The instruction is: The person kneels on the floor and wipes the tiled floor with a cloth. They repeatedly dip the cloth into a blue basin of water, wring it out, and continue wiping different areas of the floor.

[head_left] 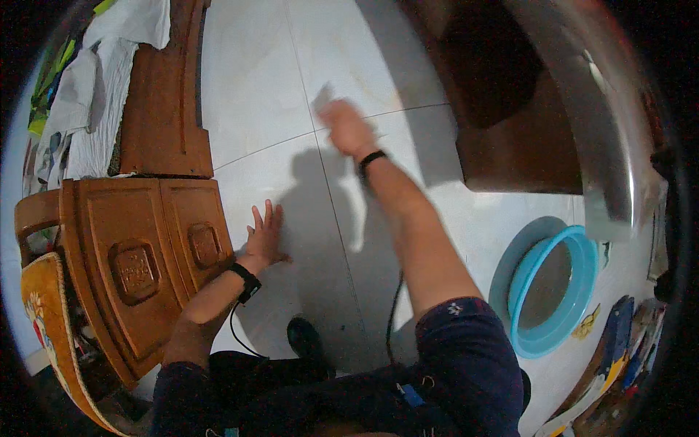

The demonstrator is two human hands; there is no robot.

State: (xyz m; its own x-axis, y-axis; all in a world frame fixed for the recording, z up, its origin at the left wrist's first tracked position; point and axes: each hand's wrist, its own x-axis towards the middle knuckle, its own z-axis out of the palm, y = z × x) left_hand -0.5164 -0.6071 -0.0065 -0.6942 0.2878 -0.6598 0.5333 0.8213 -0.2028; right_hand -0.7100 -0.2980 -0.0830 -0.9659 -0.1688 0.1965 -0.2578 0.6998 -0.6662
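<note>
My left hand (265, 240) is spread with its fingers apart over the pale tiled floor (251, 104), just right of a carved brown wooden cabinet (131, 267). Nothing is held in it. A black band with a small dark device (248, 283) circles that wrist, and a thin cord hangs from it. Farther ahead, my right hand (348, 128) is stretched out above the floor. It is blurred, its fingers are hard to make out, and no object shows in it. Another black band (372, 158) is around the right wrist.
To the right, a light blue plastic basin (519, 306) stands on the floor near a dark brown panel (519, 158). White cloth (101, 109) drapes over wooden furniture (164, 109) at the left. A patterned orange cover (49, 311) hangs lower left. A dark shoe (303, 336) shows below.
</note>
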